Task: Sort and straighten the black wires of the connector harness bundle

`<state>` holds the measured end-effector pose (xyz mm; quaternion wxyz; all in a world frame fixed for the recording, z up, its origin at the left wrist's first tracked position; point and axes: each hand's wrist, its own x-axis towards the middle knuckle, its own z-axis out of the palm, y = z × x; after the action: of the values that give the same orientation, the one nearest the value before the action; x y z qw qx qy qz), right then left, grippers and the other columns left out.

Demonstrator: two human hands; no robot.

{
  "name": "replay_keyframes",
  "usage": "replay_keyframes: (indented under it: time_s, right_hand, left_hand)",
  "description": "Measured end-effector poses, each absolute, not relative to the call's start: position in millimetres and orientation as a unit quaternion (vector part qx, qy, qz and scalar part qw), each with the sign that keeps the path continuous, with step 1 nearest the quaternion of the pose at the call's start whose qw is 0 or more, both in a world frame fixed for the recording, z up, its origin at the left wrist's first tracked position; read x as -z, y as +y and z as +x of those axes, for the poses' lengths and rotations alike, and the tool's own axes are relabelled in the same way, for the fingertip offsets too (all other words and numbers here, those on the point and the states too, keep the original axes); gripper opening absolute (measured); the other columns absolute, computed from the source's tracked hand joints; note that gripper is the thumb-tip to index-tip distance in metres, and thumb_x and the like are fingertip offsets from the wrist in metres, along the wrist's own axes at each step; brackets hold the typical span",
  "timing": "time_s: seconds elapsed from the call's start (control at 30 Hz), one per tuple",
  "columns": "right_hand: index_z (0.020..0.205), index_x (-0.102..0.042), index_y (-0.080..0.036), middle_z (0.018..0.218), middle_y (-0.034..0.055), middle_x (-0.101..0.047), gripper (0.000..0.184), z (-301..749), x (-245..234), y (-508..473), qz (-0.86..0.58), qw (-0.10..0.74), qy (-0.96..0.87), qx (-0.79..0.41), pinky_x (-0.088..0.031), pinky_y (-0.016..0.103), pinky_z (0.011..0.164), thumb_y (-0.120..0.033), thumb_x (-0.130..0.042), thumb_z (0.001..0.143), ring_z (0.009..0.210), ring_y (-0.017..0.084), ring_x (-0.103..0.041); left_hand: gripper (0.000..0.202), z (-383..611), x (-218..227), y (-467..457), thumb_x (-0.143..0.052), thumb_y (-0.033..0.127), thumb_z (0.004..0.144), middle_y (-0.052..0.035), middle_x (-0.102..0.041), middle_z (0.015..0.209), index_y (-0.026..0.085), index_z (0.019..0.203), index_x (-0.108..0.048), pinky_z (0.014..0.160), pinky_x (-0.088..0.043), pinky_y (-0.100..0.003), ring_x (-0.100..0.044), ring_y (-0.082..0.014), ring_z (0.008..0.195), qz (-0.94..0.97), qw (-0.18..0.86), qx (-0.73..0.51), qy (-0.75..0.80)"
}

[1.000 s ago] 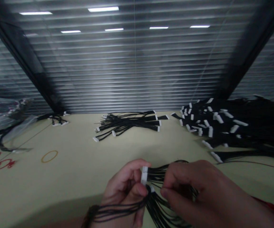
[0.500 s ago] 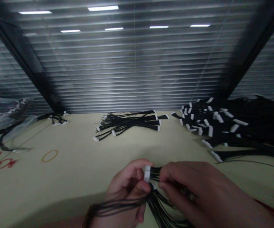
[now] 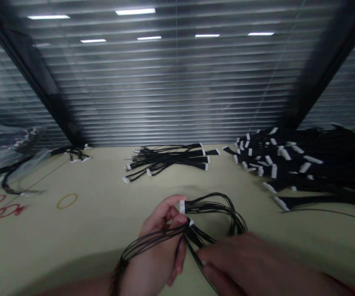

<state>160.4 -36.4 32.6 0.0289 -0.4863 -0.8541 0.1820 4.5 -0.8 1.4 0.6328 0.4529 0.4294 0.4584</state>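
My left hand (image 3: 160, 246) is shut on a white plastic connector (image 3: 182, 206), pinching it between thumb and fingers. From it, a bundle of thin black wires (image 3: 214, 205) arcs to the right and loops back down. More strands cross my left wrist and hang below the hand. A second white connector (image 3: 191, 222) sits just beside my left thumb. My right hand (image 3: 251, 267) is blurred at the lower right, its fingertips over the wires near my left hand. Whether those fingers grip the wires is hidden.
A large heap of black wire harnesses with white connectors (image 3: 288, 164) lies on the pale table (image 3: 103, 222) at right. A smaller bundle (image 3: 165, 160) lies at the back middle. Cables and clear plastic (image 3: 11, 160) sit at left, with an orange ring (image 3: 67, 201) and red rings (image 3: 1, 207).
My right hand has moved off the connector, down and to the right. The wires have opened into a wide loop, and my left hand has risen slightly with the connector.
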Motion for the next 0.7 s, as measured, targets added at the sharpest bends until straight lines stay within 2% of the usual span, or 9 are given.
replay_keyframes:
  time_s: [0.1, 0.33, 0.43, 0.57, 0.63, 0.7]
  right_hand:
    - [0.079, -0.066, -0.024, 0.079, -0.0027, -0.067, 0.020, 152, -30, -32, -0.525, 0.109, -0.817, -0.211, -0.041, 0.026, 0.063, -0.015, -0.048, 0.083, 0.071, 0.016, -0.062]
    - [0.069, -0.063, -0.023, 0.067, -0.0027, -0.064, 0.019, 151, -27, -30, -0.557, 0.117, -0.796, -0.207, -0.036, 0.024, 0.055, -0.014, -0.049, 0.078, 0.061, 0.014, -0.059]
    - [0.066, -0.062, -0.022, 0.064, -0.0025, -0.063, 0.018, 153, -30, -32, -0.560, 0.125, -0.800, -0.178, -0.034, 0.023, 0.052, -0.013, -0.050, 0.075, 0.059, 0.014, -0.057]
    - [0.063, -0.060, -0.021, 0.064, -0.0031, -0.061, 0.019, 153, -33, -31, -0.562, 0.132, -0.789, -0.209, -0.033, 0.022, 0.051, -0.010, -0.049, 0.074, 0.058, 0.013, -0.054]
    - [0.065, -0.060, -0.021, 0.066, -0.0036, -0.060, 0.020, 155, -39, -27, -0.565, 0.158, -0.769, -0.254, -0.033, 0.021, 0.053, -0.008, -0.047, 0.072, 0.060, 0.012, -0.052]
    - [0.073, -0.060, -0.021, 0.062, -0.0037, -0.054, 0.021, 161, -48, -23, -0.551, 0.181, -0.729, -0.364, -0.032, 0.020, 0.050, -0.008, -0.043, 0.071, 0.055, 0.010, -0.046]
  left_hand:
    - [0.027, 4, 0, -2, -0.054, 0.035, 0.083, 0.0129, -0.039, 0.041, 0.019, 0.104, -0.051, 0.020, -0.024, -0.006, -0.030, -0.0015, 0.021, 0.443, 0.638, -0.469, 0.421]
    - [0.023, 5, 1, -2, -0.057, 0.033, 0.082, 0.0078, -0.051, 0.058, 0.020, 0.102, -0.053, 0.020, -0.025, -0.006, -0.032, 0.0008, 0.023, 0.436, 0.641, -0.471, 0.422]
    - [0.025, 6, 1, -1, -0.057, 0.035, 0.082, 0.0104, -0.046, 0.049, 0.020, 0.102, -0.052, 0.020, -0.024, -0.006, -0.032, -0.0006, 0.022, 0.436, 0.642, -0.472, 0.419]
    - [0.029, 5, 3, 0, -0.058, 0.037, 0.081, 0.0138, -0.036, 0.035, 0.019, 0.103, -0.052, 0.021, -0.024, -0.005, -0.031, -0.0029, 0.021, 0.450, 0.648, -0.463, 0.403]
    - [0.031, 4, 4, -1, -0.058, 0.038, 0.081, 0.0138, -0.036, 0.035, 0.019, 0.104, -0.051, 0.021, -0.025, -0.005, -0.030, -0.0027, 0.022, 0.451, 0.648, -0.461, 0.404]
    - [0.033, 4, 4, -1, -0.059, 0.039, 0.080, 0.0137, -0.036, 0.036, 0.019, 0.105, -0.051, 0.020, -0.026, -0.006, -0.030, -0.0025, 0.022, 0.449, 0.646, -0.461, 0.410]
